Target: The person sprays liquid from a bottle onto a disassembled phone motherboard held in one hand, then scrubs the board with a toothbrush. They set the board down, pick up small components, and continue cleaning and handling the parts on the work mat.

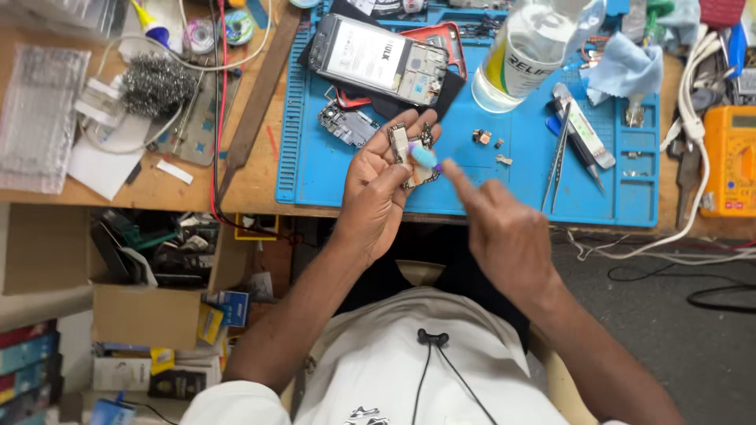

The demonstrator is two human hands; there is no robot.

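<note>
left hand (378, 185) gripping circuit board (409, 153), blue mat (504, 189) edge beneath

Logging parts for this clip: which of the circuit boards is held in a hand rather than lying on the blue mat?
The circuit board in the left hand, at the mat's near edge. The other board lies on the mat beside the opened phone.
</note>
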